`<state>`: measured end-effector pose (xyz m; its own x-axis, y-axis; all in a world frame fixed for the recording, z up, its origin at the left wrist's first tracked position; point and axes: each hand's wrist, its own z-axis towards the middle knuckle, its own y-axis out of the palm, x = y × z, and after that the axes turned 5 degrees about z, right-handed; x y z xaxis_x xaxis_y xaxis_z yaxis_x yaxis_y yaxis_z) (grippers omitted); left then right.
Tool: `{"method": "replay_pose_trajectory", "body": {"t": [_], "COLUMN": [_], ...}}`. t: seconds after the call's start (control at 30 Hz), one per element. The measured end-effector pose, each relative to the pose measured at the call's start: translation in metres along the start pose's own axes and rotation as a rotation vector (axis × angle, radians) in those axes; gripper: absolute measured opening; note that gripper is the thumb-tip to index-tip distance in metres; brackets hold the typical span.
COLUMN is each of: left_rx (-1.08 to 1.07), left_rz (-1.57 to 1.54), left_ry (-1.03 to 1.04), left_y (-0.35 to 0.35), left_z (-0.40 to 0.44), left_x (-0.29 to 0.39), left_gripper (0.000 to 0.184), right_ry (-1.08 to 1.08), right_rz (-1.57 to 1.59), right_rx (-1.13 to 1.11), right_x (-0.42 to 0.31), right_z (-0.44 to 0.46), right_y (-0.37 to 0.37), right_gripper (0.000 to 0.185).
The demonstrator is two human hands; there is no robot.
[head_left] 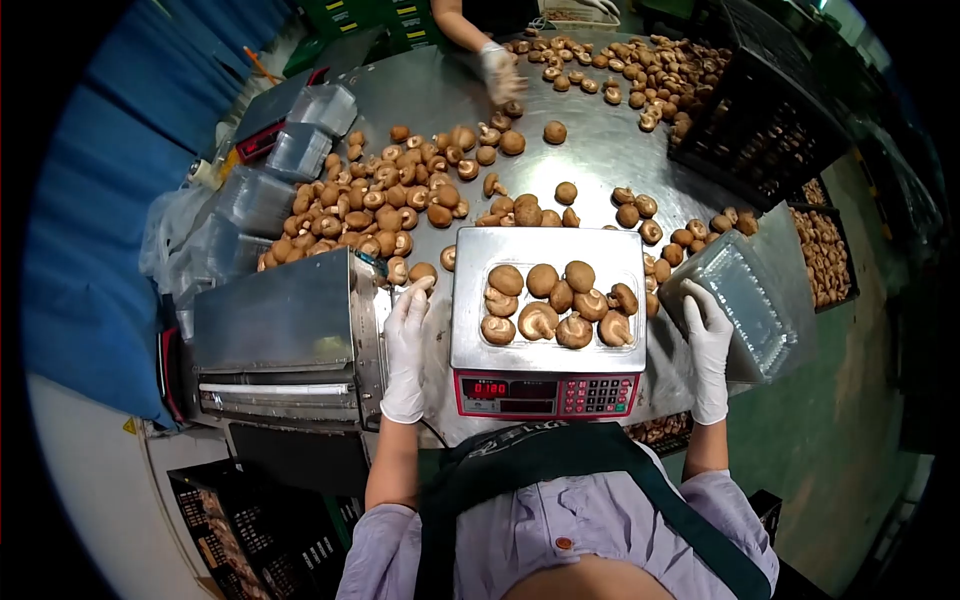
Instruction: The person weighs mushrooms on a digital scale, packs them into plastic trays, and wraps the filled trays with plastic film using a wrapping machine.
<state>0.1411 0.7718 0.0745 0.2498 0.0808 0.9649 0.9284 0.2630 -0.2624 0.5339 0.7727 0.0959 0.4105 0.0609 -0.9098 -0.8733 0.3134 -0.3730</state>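
Note:
My left hand (406, 345), in a white glove, hovers left of the scale with its fingers stretched out. Its fingertips are close to loose shiitake mushrooms (397, 270). On the right, my gloved right hand (708, 345) has thumb and forefinger apart, at the near-left side of clear plastic trays (745, 300); whether it touches them is unclear. Between my hands stands a digital scale (465, 340) with a red front, its display lit with red digits. Several shiitake mushrooms (538, 321), some cap up and some stem up, lie on its metal plate.
A large mushroom pile (380, 200) covers the table's left part. Left of me sits a metal wrapping machine (275, 310); clear boxes (258, 200) stand behind it. A black crate (760, 110) leans at the back right. Across the table, a co-worker's gloved hand (500, 75) reaches toward mushrooms.

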Motion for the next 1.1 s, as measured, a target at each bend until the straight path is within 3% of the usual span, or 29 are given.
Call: {"method": "replay_pose_trajectory", "body": {"t": [0.13,0.2,0.33,0.4,0.6,0.7,0.73,0.87,1.1], "left_rx": [-0.085,-0.164,-0.283,-0.362,-0.259,-0.279,-0.241,-0.181,-0.018], "left_rz": [0.01,-0.021,0.068,0.077,0.13,0.182,0.319,0.28,0.432], "left_ry": [-0.092,-0.252,-0.314,-0.434,-0.366,-0.261,-0.118,-0.217,-0.062], "left_y": [-0.01,-0.003,0.024,0.036,0.032,0.003,-0.009,-0.068,-0.222], "left_z": [-0.009,-0.01,-0.003,-0.001,0.009,0.015,0.017,0.02,0.035], "left_x": [0.004,0.011,-0.007,0.016,0.007,0.01,0.007,0.036,0.02], "left_gripper": [0.036,0.029,0.029,0.029,0.014,0.013,0.013,0.013,0.012], "right_ry": [0.118,0.358,0.336,0.354,0.25,0.236,0.229,0.18,0.009], "right_rz": [0.079,0.077,-0.1,-0.195,-0.333,-0.228,-0.238,-0.244,-0.262], "right_rx": [-0.074,-0.199,-0.373,-0.468,-0.356,-0.332,-0.343,-0.38,-0.445], "right_x": [0.014,0.005,-0.006,-0.002,0.0,-0.018,-0.033,-0.084,-0.154], "right_z": [0.005,0.006,0.004,0.003,-0.005,-0.016,-0.019,-0.031,-0.06], "right_y": [-0.008,-0.007,0.014,0.025,0.038,0.048,0.054,0.094,0.222], "right_gripper": [0.025,0.025,0.027,0.027,0.028,0.027,0.026,0.024,0.026]}}
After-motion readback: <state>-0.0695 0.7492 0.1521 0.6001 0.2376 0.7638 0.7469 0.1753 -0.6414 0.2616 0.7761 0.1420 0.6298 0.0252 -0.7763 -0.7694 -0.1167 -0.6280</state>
